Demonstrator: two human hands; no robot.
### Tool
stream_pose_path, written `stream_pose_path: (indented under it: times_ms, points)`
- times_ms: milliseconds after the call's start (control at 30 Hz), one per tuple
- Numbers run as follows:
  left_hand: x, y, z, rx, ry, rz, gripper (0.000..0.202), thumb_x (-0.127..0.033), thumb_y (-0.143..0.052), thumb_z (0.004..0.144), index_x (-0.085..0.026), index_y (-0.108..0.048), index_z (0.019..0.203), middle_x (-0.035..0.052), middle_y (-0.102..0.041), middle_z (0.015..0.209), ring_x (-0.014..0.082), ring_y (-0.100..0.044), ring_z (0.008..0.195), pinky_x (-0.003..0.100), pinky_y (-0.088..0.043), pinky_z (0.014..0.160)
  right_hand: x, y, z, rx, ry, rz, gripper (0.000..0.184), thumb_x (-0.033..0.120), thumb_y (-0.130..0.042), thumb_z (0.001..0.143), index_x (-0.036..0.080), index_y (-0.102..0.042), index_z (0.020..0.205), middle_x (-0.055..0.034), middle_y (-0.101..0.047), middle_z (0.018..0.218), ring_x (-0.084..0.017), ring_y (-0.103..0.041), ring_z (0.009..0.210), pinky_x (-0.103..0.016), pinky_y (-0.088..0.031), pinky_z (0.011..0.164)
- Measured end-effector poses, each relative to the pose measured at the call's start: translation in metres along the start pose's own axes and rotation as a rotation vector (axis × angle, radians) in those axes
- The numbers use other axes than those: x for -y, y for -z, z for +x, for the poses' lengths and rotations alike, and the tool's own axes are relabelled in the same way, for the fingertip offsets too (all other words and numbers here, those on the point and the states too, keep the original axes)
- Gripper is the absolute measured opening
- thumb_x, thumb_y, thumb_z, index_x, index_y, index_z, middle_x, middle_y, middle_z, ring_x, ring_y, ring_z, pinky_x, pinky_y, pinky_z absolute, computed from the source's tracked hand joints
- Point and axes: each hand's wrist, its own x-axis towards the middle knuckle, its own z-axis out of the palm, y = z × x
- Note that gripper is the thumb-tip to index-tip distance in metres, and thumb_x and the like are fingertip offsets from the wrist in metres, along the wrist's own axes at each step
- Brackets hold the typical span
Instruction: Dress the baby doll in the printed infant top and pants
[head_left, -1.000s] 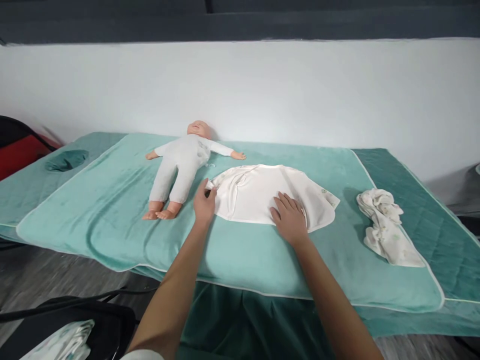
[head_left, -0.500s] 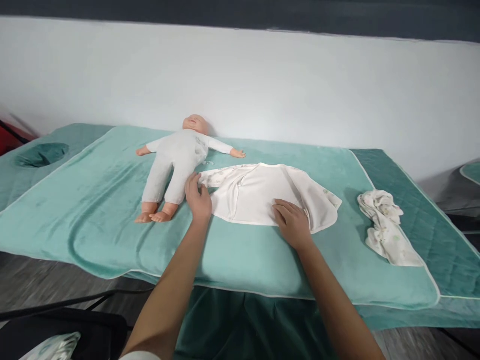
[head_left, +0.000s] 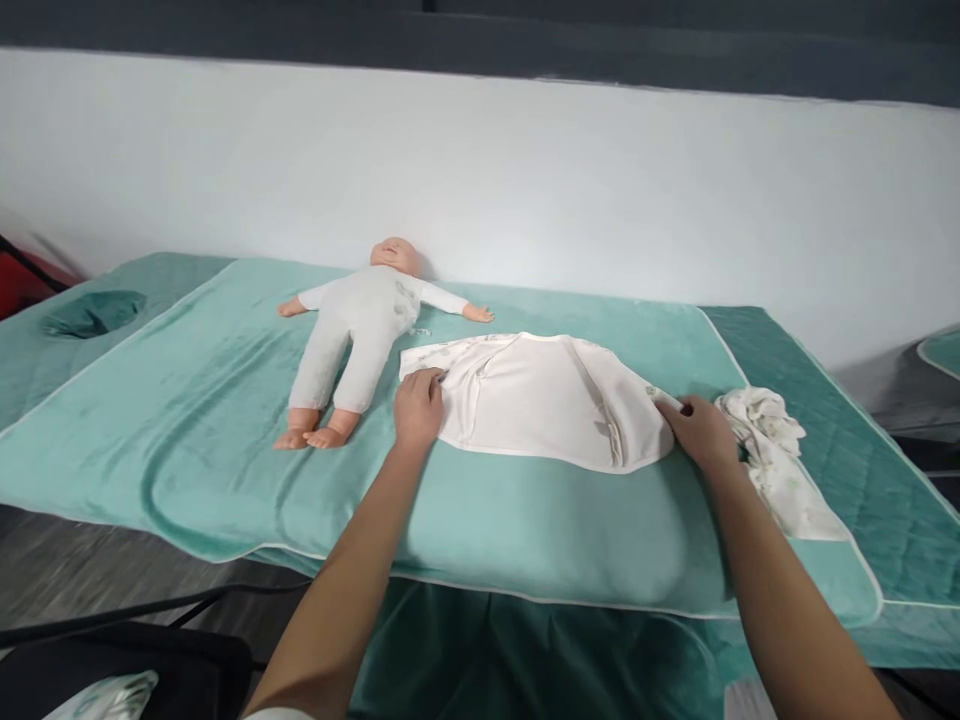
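Observation:
A white baby shirt (head_left: pixel 540 405) with small prints along its sleeves lies spread on the green sheet. At its left sleeve, my left hand (head_left: pixel 420 408) is closed with fingers curled over the edge of the cloth. My right hand (head_left: pixel 701 432) pinches the tip of the sleeve on the right side, thumb and fingers together. Left of the shirt, a baby doll (head_left: pixel 364 325) in a white bodysuit lies on its back, arms spread and feet toward me. Neither hand touches the doll.
A crumpled printed baby garment (head_left: pixel 780 465) lies just beyond my right hand. The green massage bed (head_left: pixel 825 400) has a face hole (head_left: pixel 94 313) at its left end. A white wall (head_left: pixel 600 190) runs behind it. At lower left stands a black seat (head_left: pixel 187 660).
My right hand has moved right from the middle of the shirt to its right sleeve tip and pinched it. My left hand has shifted slightly right along the left sleeve.

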Motion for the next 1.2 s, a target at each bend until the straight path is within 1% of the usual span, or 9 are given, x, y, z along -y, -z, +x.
stream_pose_path:
  times_ms: [67,133,267,367,533,667,800,1000,1200]
  points:
    - [0.000,0.000,0.000,0.002,0.010,0.003,0.029,-0.018,-0.041,0.093,-0.018,-0.067,0.105,0.0106,-0.073,0.106,0.0271,-0.064,0.105,0.042,-0.049,0.094,-0.007,0.007,0.013,0.083,-0.007,0.021,0.034,0.055,-0.060,0.078,0.024,-0.055,0.065,-0.0036,-0.057,0.062,-0.022,-0.051,0.061,-0.035,-0.038,0.061]
    - [0.001,0.000,0.000,0.004,0.015,0.012,0.029,-0.018,-0.041,0.092,-0.018,-0.067,0.105,0.0105,-0.073,0.106,0.0272,-0.063,0.105,0.041,-0.049,0.094,-0.009,0.013,0.023,0.016,-0.048,0.045,0.028,0.049,-0.062,0.079,0.024,-0.056,0.068,-0.0040,-0.058,0.065,-0.022,-0.052,0.062,-0.034,-0.038,0.061]
    - [-0.001,0.002,0.000,0.003,-0.028,0.060,0.029,-0.015,-0.041,0.092,-0.019,-0.066,0.107,0.0105,-0.072,0.108,0.0266,-0.063,0.108,0.041,-0.048,0.095,-0.002,0.011,0.024,-0.234,-0.033,-0.017,0.032,0.036,-0.060,0.079,0.018,-0.064,0.105,-0.0174,-0.065,0.107,-0.029,-0.059,0.087,-0.039,-0.042,0.072]
    - [-0.012,0.009,-0.007,0.013,-0.153,0.116,0.032,-0.011,-0.041,0.091,-0.019,-0.065,0.111,0.0106,-0.070,0.115,0.0262,-0.061,0.113,0.041,-0.046,0.097,0.021,-0.003,0.002,-0.295,0.219,-0.066,0.041,0.031,-0.054,0.084,0.013,-0.062,0.120,-0.0217,-0.060,0.123,-0.034,-0.056,0.109,-0.043,-0.045,0.087]
    - [-0.039,0.032,-0.041,0.162,-0.407,0.129,0.022,-0.019,-0.044,0.096,-0.020,-0.066,0.102,0.0090,-0.070,0.103,0.0244,-0.061,0.097,0.040,-0.044,0.086,0.078,-0.023,-0.065,-0.173,0.685,0.031,0.038,0.031,-0.046,0.097,0.012,-0.057,0.128,-0.0194,-0.055,0.139,-0.031,-0.050,0.126,-0.045,-0.041,0.106]
    - [-0.052,0.050,-0.069,0.374,-0.529,0.132,0.026,-0.031,-0.043,0.101,-0.021,-0.063,0.088,0.0070,-0.067,0.090,0.0223,-0.057,0.088,0.039,-0.042,0.080,0.107,-0.027,-0.116,-0.033,0.876,0.023,0.029,0.032,-0.040,0.104,0.018,-0.065,0.106,-0.0123,-0.066,0.112,-0.026,-0.058,0.105,-0.039,-0.045,0.096]
    - [-0.054,0.053,-0.076,0.382,-0.474,0.183,0.033,-0.036,-0.040,0.103,-0.021,-0.060,0.082,0.0070,-0.065,0.087,0.0230,-0.056,0.089,0.040,-0.041,0.080,0.110,-0.024,-0.133,-0.003,0.864,-0.069,0.036,0.035,-0.039,0.105,0.020,-0.062,0.082,-0.0083,-0.063,0.083,-0.025,-0.057,0.086,-0.037,-0.043,0.083]
    - [-0.043,0.059,-0.065,0.319,-0.378,0.023,0.030,-0.032,-0.040,0.103,-0.021,-0.060,0.085,0.0063,-0.066,0.090,0.0215,-0.058,0.090,0.039,-0.046,0.082,0.118,-0.012,-0.123,0.110,0.860,-0.161,0.041,0.041,-0.038,0.105,0.022,-0.056,0.073,-0.0051,-0.062,0.075,-0.022,-0.059,0.076,-0.033,-0.037,0.070]
    - [-0.004,0.117,-0.007,0.044,-0.156,-0.148,0.016,-0.028,-0.047,0.099,-0.023,-0.062,0.101,0.0066,-0.068,0.108,0.0219,-0.060,0.109,0.040,-0.047,0.101,0.201,-0.012,-0.083,0.189,0.695,0.064,0.041,0.046,-0.041,0.101,0.023,-0.049,0.069,-0.0019,-0.059,0.071,-0.019,-0.054,0.067,-0.032,-0.034,0.062]
